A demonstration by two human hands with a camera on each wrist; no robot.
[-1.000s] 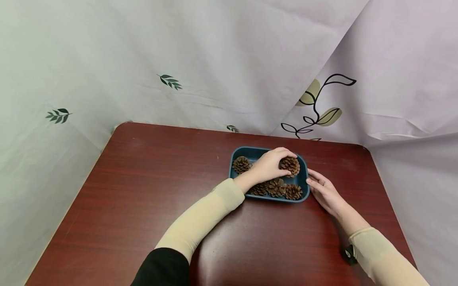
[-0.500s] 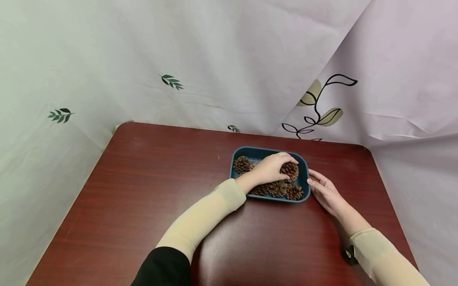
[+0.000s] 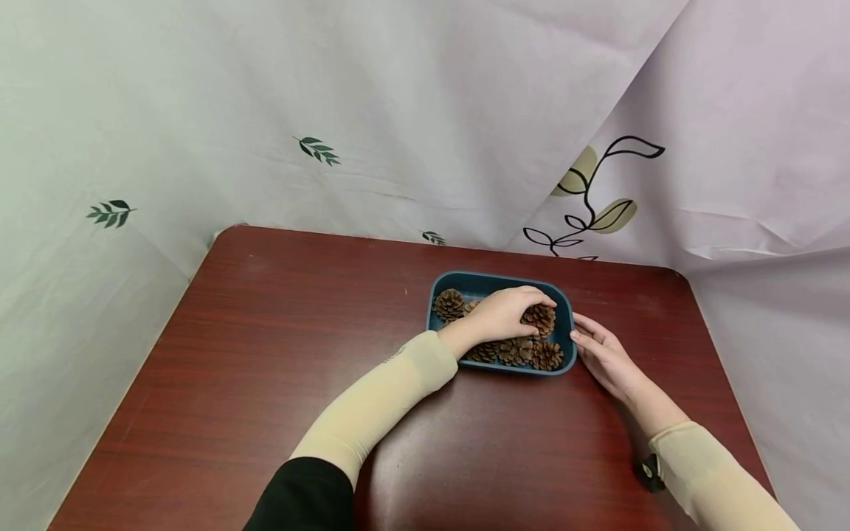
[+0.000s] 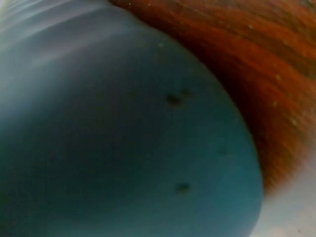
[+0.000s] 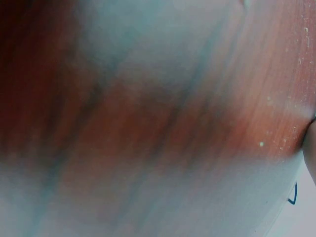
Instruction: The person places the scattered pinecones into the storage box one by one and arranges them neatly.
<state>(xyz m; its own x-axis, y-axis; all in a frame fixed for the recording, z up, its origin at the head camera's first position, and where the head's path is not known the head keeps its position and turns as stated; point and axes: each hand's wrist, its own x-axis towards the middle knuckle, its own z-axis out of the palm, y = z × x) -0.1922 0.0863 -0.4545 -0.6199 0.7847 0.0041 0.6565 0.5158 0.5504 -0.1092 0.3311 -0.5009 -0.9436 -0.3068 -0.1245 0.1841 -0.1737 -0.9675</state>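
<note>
My left hand point(image 3: 505, 312) reaches over a dark blue rectangular tray point(image 3: 474, 280) in the head view. Its thumb and fingers curl round a brown pinecone point(image 3: 541, 320) at the tray's right part, low among the others. Several more pinecones lie in the tray: one at the far left corner point(image 3: 449, 304), one at the near right corner point(image 3: 547, 355), others along the near side. The left hand and wrist cover part of the tray. My right hand point(image 3: 606, 359) touches the tray's right end from outside, fingers extended along the wall and thumb at the rim.
The tray stands on a reddish-brown table point(image 3: 299, 310), near its back edge. A pale curtain point(image 3: 398, 110) with leaf prints hangs right behind the table. The left wrist view is mostly a blurred sleeve point(image 4: 123, 138); the right wrist view is largely blurred too.
My left hand has lowered the pinecone slightly toward the near side, down into the tray, and still grips it. The right hand has stayed against the tray's end.
</note>
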